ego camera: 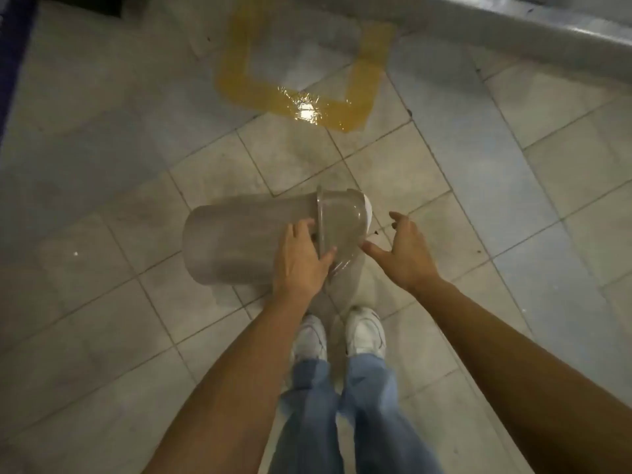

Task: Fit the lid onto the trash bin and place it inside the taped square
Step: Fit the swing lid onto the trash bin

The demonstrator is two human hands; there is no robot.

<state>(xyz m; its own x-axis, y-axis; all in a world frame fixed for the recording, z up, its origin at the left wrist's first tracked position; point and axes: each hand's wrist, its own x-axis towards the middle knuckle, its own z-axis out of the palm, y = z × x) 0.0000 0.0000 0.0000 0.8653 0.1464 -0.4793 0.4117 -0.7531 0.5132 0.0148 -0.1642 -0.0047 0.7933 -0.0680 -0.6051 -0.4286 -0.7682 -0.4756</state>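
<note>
A translucent grey trash bin [236, 244] is held on its side above the tiled floor, its bottom pointing left. A clear domed lid [342, 220] sits on its mouth at the right end. My left hand [301, 258] grips the bin where the lid's rim meets the body. My right hand [403, 251] hovers just right of the lid with fingers spread, holding nothing and apart from the lid. The yellow taped square [297, 97] lies on the floor farther ahead, with a bright light glare on its near edge.
My two white shoes [342, 333] and blue jeans are directly below the bin. A grey raised ledge [547, 32] runs along the top right. A dark blue strip [13, 56] borders the left edge. Small dark specks dot the tiles [376, 231].
</note>
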